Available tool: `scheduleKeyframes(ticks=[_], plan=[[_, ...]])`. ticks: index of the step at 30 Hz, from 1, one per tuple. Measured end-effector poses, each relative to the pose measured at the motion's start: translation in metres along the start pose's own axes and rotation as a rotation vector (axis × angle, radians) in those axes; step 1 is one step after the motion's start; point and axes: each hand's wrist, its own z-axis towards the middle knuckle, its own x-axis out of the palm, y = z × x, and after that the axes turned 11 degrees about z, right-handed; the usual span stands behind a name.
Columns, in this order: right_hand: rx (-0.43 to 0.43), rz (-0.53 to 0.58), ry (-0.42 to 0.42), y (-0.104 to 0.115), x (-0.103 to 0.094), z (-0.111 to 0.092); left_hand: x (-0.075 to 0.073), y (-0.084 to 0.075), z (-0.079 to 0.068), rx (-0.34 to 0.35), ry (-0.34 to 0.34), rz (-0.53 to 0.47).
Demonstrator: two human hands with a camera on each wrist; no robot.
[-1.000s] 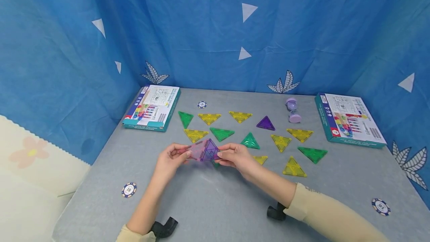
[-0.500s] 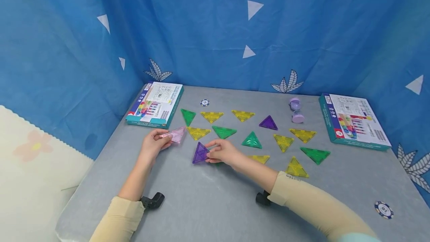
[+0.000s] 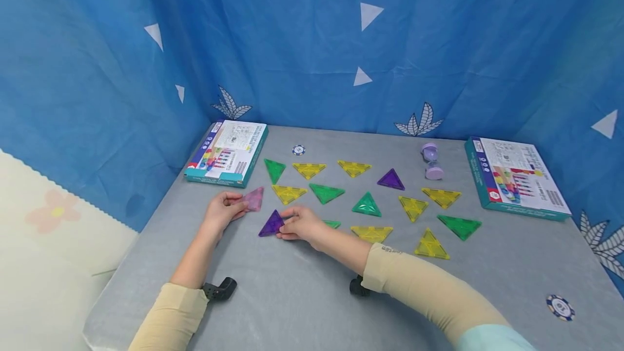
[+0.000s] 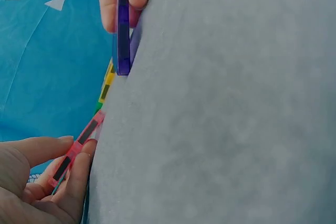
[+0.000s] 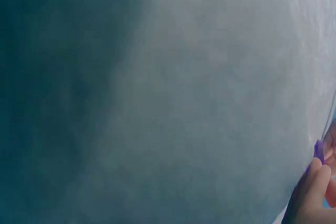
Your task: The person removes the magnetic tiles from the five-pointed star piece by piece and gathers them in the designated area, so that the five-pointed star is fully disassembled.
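Observation:
My left hand (image 3: 224, 211) pinches a clear pink triangular magnetic tile (image 3: 254, 199) near the left box. In the left wrist view the pink tile (image 4: 77, 148) shows edge-on between thumb and fingers. To its right, my right hand (image 3: 300, 226) pinches a purple triangular magnetic tile (image 3: 272, 224) by its right side. That purple tile (image 4: 123, 27) also stands edge-on in the left wrist view, with the right fingers at its top. Only part of the right hand (image 5: 317, 190) shows at the edge of the right wrist view. The two held tiles are apart.
Several yellow tiles (image 3: 289, 194), green tiles (image 3: 326, 193) and another purple tile (image 3: 391, 180) lie over the grey table (image 3: 302, 297). A purple hourglass (image 3: 431, 161) stands at the back. Boxes (image 3: 228, 153) (image 3: 517, 176) and poker chips (image 3: 560, 307) lie around them.
The pink and purple tiles, overlapping in view one second ago, are now apart. My left hand moved left and back with the pink one; my right hand moved left with the purple one.

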Motion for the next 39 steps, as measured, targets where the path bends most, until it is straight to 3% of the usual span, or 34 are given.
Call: scheduleKeyframes(ticks=[8, 11, 18, 22, 39], plan=[[0.0, 0.046, -0.029, -0.007, 0.008, 0.001, -0.001, 0.0, 0.0, 0.013, -0.007, 0.053], [0.003, 0.05, -0.026, -0.007, 0.008, 0.0, -0.001, 0.001, 0.0, 0.045, -0.017, 0.156], [-0.017, 0.017, 0.01, -0.004, 0.005, -0.013, 0.001, -0.002, 0.0, 0.136, -0.056, 0.521], [-0.027, 0.01, 0.036, -0.003, 0.003, -0.02, 0.002, -0.005, 0.0, 0.172, -0.062, 0.631], [-0.065, 0.007, 0.092, 0.003, -0.011, -0.029, 0.0, -0.011, 0.0, 0.234, -0.077, 0.792]])
